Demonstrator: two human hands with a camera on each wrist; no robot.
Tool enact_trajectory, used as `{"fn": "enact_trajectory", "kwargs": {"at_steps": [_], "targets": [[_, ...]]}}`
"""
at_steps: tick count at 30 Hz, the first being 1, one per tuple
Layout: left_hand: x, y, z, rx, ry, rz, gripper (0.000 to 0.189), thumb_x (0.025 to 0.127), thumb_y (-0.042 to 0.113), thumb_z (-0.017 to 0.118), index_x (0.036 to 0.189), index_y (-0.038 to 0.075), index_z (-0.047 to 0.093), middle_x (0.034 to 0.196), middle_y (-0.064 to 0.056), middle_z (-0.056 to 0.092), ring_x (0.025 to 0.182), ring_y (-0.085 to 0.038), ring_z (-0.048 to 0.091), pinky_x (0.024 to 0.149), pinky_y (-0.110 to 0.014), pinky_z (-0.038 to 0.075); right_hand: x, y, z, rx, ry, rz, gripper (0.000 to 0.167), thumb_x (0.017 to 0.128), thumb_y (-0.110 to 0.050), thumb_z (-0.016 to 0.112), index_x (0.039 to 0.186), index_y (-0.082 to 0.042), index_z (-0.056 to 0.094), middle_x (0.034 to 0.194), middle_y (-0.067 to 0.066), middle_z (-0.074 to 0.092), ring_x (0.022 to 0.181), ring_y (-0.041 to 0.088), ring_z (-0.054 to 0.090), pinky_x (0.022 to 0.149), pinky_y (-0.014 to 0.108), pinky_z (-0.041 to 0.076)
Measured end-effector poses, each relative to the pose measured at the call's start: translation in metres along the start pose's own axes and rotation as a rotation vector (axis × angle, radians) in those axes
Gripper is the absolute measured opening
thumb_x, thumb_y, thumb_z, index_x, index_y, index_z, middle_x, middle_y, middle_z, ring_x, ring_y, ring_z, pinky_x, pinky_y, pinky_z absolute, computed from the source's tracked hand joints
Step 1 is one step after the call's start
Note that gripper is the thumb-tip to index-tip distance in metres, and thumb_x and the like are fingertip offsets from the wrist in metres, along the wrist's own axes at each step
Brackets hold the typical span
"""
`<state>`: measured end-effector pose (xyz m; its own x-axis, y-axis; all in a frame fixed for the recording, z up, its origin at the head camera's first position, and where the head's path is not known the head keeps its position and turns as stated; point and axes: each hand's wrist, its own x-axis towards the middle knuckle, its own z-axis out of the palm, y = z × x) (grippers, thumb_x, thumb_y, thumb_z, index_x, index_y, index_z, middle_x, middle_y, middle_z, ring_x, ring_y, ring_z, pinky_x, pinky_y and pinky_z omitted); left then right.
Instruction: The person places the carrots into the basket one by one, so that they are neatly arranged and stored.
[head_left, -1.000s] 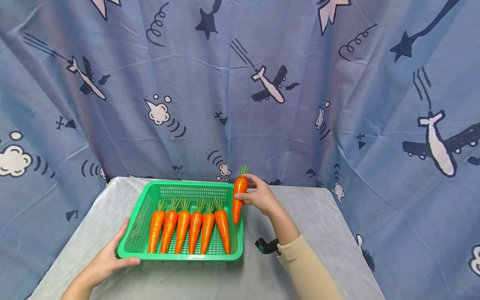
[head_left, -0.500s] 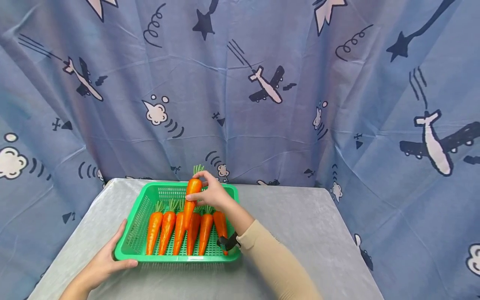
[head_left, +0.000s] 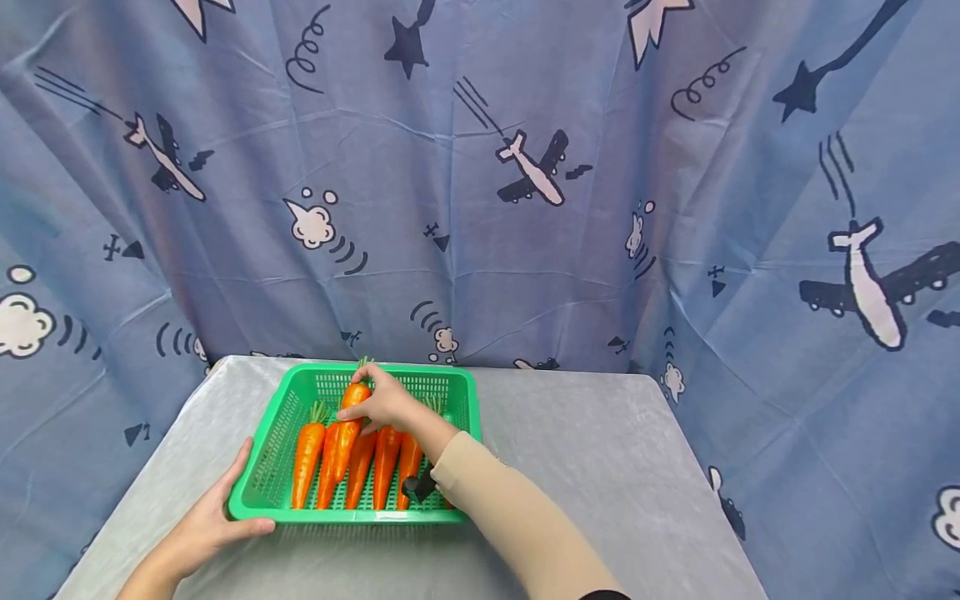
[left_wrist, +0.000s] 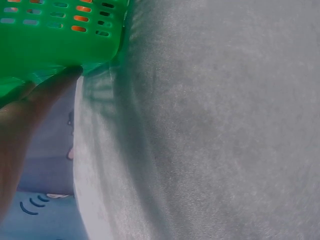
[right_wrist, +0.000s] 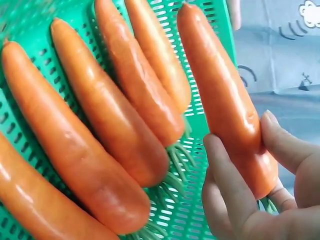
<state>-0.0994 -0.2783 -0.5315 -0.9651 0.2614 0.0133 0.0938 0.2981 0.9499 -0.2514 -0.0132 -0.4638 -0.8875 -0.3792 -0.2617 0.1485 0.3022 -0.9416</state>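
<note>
A green plastic basket (head_left: 251,467) stands on the table, with several orange carrots (head_left: 306,458) lying side by side in it, green tops toward the back. My left hand (head_left: 213,521) holds its front left corner, thumb along the front rim and fingers along the left side. In the left wrist view the fingers (left_wrist: 55,85) reach beneath the green rim. My right hand (head_left: 386,404) is over the basket, pinching another carrot (right_wrist: 225,95) near its thick top end between thumb and fingers. That carrot tilts over the row and overlaps the second carrot from the left in the head view.
A pale grey cloth covers the table (head_left: 585,467). Behind and beside it hangs a blue curtain (head_left: 450,208) printed with planes and stars. A black camera mount (head_left: 418,485) on the right wrist hangs low over the basket's right part, covering some carrots.
My right hand has carried the carrot leftward from the basket's right rim and lowered it over the left part of the row. The left hand keeps its place at the corner.
</note>
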Motion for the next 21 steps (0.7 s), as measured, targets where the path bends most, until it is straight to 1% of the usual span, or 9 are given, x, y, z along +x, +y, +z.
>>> {"fn": "enact_trajectory", "kwargs": {"at_steps": [3,6,9,11,13,16,18,21], "targets": [[0.001,0.0,-0.001,0.005,0.001,0.007,0.119,0.084,-0.001,0.078,0.163,0.015,-0.009,0.161,-0.038,-0.002,0.109,0.003,0.056,0.086,-0.012,0.047,0.001,0.002,0.006,-0.067,0.021,0.021,0.044,0.081,-0.003,0.083,0.109,-0.018,0.054,0.107,0.007,0.055,0.07,0.03,0.066,0.07,0.053,0.059],[0.0,0.0,-0.001,-0.002,-0.007,0.004,0.118,0.085,0.0,0.078,0.163,0.018,-0.009,0.161,-0.037,-0.005,0.113,0.007,0.052,0.087,-0.012,0.046,0.0,0.004,0.013,-0.129,0.018,0.063,0.042,0.082,-0.005,0.083,0.109,-0.017,0.054,0.106,0.008,0.055,0.068,0.03,0.065,0.069,0.052,0.059],[-0.003,0.0,-0.001,-0.035,-0.016,0.001,0.117,0.086,-0.001,0.076,0.163,0.019,-0.01,0.161,-0.035,-0.009,0.112,0.007,0.053,0.086,-0.013,0.047,-0.002,0.007,0.019,-0.171,-0.009,0.108,0.039,0.083,-0.004,0.082,0.108,-0.015,0.053,0.097,0.01,0.051,0.064,0.028,0.058,0.07,0.052,0.059],[-0.003,0.0,-0.002,-0.032,-0.006,0.02,0.117,0.085,-0.002,0.076,0.163,0.017,-0.009,0.161,-0.035,-0.008,0.113,0.008,0.053,0.086,-0.012,0.047,-0.002,0.007,0.021,-0.181,-0.025,0.125,0.039,0.083,-0.002,0.081,0.108,-0.013,0.052,0.089,0.011,0.048,0.059,0.025,0.052,0.071,0.052,0.059],[-0.002,0.0,-0.002,-0.037,-0.007,0.039,0.116,0.085,-0.004,0.076,0.163,0.015,-0.009,0.161,-0.036,-0.007,0.112,0.005,0.056,0.086,-0.012,0.047,-0.002,0.006,0.022,-0.194,-0.031,0.145,0.039,0.083,-0.001,0.08,0.108,-0.012,0.052,0.082,0.012,0.046,0.056,0.024,0.046,0.073,0.052,0.059],[0.0,-0.001,-0.001,-0.034,-0.008,0.062,0.116,0.084,-0.005,0.076,0.162,0.011,-0.009,0.159,-0.039,-0.004,0.111,0.003,0.057,0.087,-0.013,0.047,-0.003,0.005,0.021,-0.226,-0.036,0.174,0.039,0.084,-0.001,0.079,0.108,-0.011,0.05,0.078,0.011,0.046,0.053,0.023,0.045,0.073,0.05,0.059],[0.0,-0.002,0.0,-0.042,-0.015,0.055,0.116,0.084,-0.005,0.075,0.162,0.013,-0.009,0.159,-0.04,-0.004,0.111,0.002,0.058,0.086,-0.013,0.048,-0.004,0.005,0.02,-0.245,-0.039,0.189,0.04,0.085,-0.002,0.079,0.109,-0.012,0.049,0.079,0.012,0.048,0.053,0.024,0.048,0.071,0.05,0.06],[0.0,-0.002,0.002,-0.052,-0.018,0.047,0.117,0.085,-0.005,0.075,0.163,0.017,-0.009,0.158,-0.04,-0.003,0.11,0.001,0.059,0.086,-0.014,0.049,-0.006,0.006,0.018,-0.249,-0.041,0.205,0.046,0.083,-0.004,0.082,0.111,-0.012,0.047,0.078,0.013,0.048,0.053,0.025,0.05,0.068,0.049,0.06]]}}
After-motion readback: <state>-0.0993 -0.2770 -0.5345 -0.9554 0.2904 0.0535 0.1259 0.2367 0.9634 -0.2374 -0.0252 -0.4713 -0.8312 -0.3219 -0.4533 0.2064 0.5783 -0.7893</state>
